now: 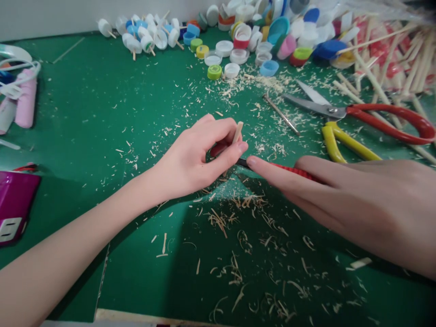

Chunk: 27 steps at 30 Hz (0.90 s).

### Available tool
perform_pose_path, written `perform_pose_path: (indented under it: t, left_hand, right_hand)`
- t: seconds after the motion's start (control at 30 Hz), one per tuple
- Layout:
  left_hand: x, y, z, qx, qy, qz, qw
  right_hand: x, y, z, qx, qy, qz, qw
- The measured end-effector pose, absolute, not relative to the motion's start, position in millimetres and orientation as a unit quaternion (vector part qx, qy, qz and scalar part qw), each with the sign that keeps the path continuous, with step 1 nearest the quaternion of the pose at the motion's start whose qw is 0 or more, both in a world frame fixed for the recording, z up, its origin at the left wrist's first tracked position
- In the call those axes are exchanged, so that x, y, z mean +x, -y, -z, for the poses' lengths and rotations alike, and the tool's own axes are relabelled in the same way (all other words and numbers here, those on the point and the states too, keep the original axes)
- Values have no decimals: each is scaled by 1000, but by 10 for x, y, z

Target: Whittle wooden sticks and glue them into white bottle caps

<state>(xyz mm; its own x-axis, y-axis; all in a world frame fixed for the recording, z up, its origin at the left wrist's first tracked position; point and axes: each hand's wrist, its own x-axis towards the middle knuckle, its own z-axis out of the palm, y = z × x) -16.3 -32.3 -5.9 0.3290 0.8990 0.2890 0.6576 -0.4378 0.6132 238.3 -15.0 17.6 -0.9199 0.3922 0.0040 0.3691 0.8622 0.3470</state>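
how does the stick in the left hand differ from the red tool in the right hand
The stick is pale, plain wood, while the tool is red with a black part towards the stick. The stick slants steeply up in the picture from the left hand; the tool runs closer to level from the right hand. Both are partly hidden by the hands holding them.

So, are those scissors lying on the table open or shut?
Open: the scissors have their two blades spread in a V, tips apart.
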Motion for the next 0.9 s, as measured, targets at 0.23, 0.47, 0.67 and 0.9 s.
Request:
perform_pose_path:
  t: [0.23, 0.47, 0.67, 0.9]
  left_hand:
    - [-156, 311, 63, 788, -500, -297, 203]
    - [-160, 313, 71, 790, -493, -302, 206]
    - [-159, 309, 71, 787, -499, -298, 207]
    - [-162, 288, 105, 800, -466, -329, 187]
  right_hand:
    - [2391, 138, -180, 205, -968, -145, 27]
    - [2385, 152, -192, 203, -966, -156, 28]
    - [2378, 145, -200, 197, -968, -153, 32]
    - [2364, 130, -173, 190, -971, -143, 2]
